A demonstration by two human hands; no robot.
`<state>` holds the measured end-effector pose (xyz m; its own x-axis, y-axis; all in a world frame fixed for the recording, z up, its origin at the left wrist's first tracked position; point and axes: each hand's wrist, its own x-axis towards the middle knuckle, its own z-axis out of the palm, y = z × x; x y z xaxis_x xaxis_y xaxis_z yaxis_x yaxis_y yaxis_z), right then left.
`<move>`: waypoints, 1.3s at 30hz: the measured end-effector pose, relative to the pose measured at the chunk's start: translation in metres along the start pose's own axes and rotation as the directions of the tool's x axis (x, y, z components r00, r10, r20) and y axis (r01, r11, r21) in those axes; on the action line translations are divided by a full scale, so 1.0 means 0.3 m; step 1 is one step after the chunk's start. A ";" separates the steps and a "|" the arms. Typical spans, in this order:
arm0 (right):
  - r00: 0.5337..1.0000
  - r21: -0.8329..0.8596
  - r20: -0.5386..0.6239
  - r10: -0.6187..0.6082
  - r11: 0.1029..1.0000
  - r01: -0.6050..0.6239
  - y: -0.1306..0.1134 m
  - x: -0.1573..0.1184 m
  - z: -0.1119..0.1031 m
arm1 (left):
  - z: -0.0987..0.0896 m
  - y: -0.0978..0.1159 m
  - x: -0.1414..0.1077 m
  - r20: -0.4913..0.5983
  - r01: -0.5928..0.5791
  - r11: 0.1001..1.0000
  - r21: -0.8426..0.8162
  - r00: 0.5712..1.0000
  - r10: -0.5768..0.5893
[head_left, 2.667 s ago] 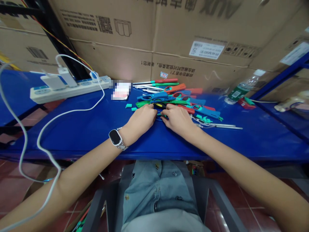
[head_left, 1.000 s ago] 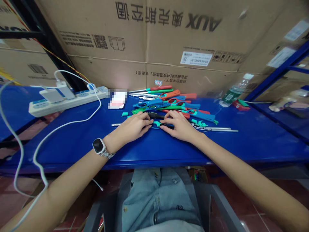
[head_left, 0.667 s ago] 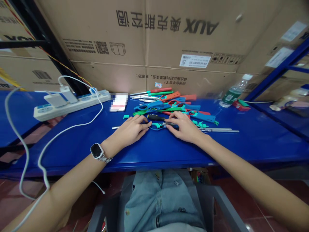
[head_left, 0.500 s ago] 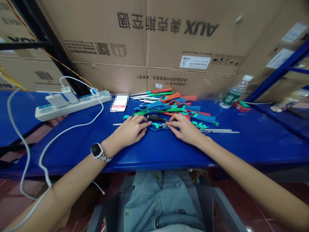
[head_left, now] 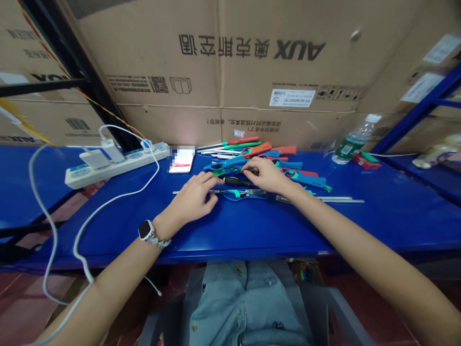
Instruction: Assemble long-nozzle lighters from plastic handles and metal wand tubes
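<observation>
An opened long-nosed gas lighter (head_left: 237,194) lies on the blue table, showing its teal trigger, clear tank and blue half shell. My left hand (head_left: 194,196) is closed around its metal tube, whose tip sticks out to the left. My right hand (head_left: 268,175) is raised over the front of the lighter pile, thumb and fingertips pinched together. Anything between those fingertips is too small to make out. Just below them is a screwdriver (head_left: 234,181) with a black and yellow handle. Assembled blue lighters (head_left: 309,179) and orange ones (head_left: 257,149) lie heaped behind.
Metal tubes (head_left: 338,199) lie to the right. Farther right stand a water bottle (head_left: 355,139) and a small red box (head_left: 365,161). A phone (head_left: 182,161) and a white power strip (head_left: 117,166) with cables are at the left. Cardboard (head_left: 248,72) walls off the back.
My right hand has left the opened lighter and moved up and back to the pile by the screwdriver. My left hand stays at the lighter's tube. The camera view has tilted slightly.
</observation>
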<state>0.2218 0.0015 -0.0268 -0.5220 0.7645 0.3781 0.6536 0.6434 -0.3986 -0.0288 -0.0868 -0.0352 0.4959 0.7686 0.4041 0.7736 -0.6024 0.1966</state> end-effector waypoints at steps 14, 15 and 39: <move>0.994 0.014 -0.069 0.079 0.997 -0.078 0.077 -0.075 -0.061 | 0.001 -0.072 0.281 -0.067 -0.001 0.999 -0.045 0.998 -0.002; 0.995 0.018 -0.072 0.067 0.998 -0.066 0.074 -0.065 -0.054 | 0.004 -0.086 0.296 -0.079 0.035 0.996 -0.083 0.996 -0.042; 0.996 -0.281 -0.043 0.073 0.956 -0.082 0.098 -0.055 -0.050 | 0.105 -0.070 0.227 -0.095 -0.065 0.998 0.025 0.993 0.068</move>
<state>0.2578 0.0072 -0.0323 -0.4491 0.8068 0.3839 0.8216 0.5417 -0.1773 0.0010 -0.0149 -0.0399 0.5074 0.7023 0.4992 0.7491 -0.6459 0.1473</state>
